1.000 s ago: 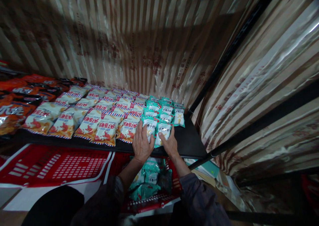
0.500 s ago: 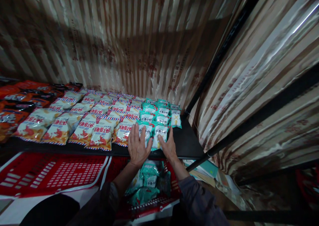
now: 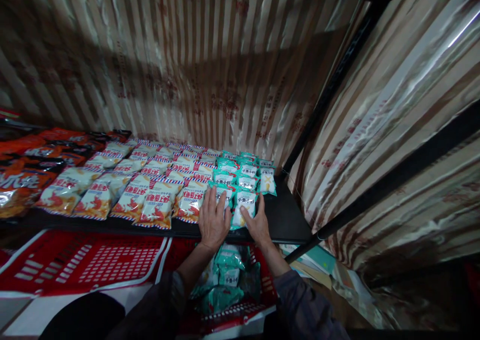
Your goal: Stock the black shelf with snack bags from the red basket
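Both hands are at the front of a group of small green-and-white snack bags on a black shelf. My left hand lies with fingers stretched over a front snack bag, partly hiding it, beside the orange-and-white bags. Against the right edge of the neighbouring green snack bag rests my right hand, its thumb on the bag's face and its fingers extended along the side. A gap shows between that thumb and the fingers. More green bags stand in rows behind.
Orange-and-white shrimp snack bags fill the shelf leftward, with orange-and-black bags beyond. Below the shelf, a red basket holds several green bags, beside another red basket. Black posts and striped curtains border the shelf.
The view has shifted slightly, so the shelf and bags appear a little farther right. Both hands stay on the same two green bags, and the right fingers sit slightly lower along the bag.
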The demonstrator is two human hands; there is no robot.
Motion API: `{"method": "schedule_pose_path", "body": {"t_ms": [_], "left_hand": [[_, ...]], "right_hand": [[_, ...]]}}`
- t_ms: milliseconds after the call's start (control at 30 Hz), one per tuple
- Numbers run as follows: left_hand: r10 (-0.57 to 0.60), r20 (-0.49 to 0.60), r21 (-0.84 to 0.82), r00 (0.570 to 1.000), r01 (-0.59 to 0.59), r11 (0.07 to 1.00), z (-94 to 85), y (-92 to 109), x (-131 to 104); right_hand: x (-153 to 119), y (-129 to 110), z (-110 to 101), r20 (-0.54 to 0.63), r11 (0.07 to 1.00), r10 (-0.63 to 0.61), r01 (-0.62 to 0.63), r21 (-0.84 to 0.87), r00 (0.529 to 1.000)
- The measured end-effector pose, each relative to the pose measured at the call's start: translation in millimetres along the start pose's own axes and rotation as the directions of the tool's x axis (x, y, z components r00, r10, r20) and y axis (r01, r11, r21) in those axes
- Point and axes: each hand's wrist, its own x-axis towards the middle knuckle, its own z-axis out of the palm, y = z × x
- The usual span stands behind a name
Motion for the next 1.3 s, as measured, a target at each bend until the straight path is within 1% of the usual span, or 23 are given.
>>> {"method": "schedule_pose_path", "body": {"t_ms": [133,233,400,533,700,933,1100,1167,1300], "left_hand": [[0.008,0.001,0.014,1.000,-0.008,1.000,-0.7,-2,-4],[0.028,0.011,0.015,1.000,-0.029,0.999,-1.6,-2,-6],[0.059,0.025,-0.005,0.998,-0.059,0.998,-8.4,-1,-6],[0.088,0.021,-0.015,0.996,-0.088,0.996,-12.9,-4,-6],[0.105,0.003,-0.020,0.994,-0.105,0.994,-15.2,-12,-11],[0.116,0.061,-0.018,0.991,-0.115,0.993,-21.2,-13,-13],[0.173,0.092,-0.025,0.981,-0.172,0.985,-21.5,-11,-12],[0.171,0.100,-0.018,0.980,-0.170,0.985,-20.7,-10,-12],[0.158,0.096,-0.004,0.983,-0.159,0.987,-17.0,-8,-12]], "right_hand": [[2,2,-1,0.031,0.998,0.010,-0.012,0.059,0.999],[3,4,0,0.026,0.997,-0.008,0.006,0.075,1.000],[2,3,0,-0.013,1.000,-0.025,0.025,0.015,1.000],[1,2,-6,0.013,0.998,-0.028,0.029,-0.053,1.000],[-2,7,-12,0.035,0.995,-0.060,0.063,-0.073,0.998],[-2,9,-17,0.026,0.996,-0.082,0.083,-0.026,0.996],[-2,6,-17,0.034,0.992,-0.095,0.098,-0.073,0.995],[-4,4,-17,0.019,0.986,-0.121,0.123,-0.110,0.992],[-12,3,-16,-0.002,0.953,-0.239,0.234,-0.193,0.971]]}}
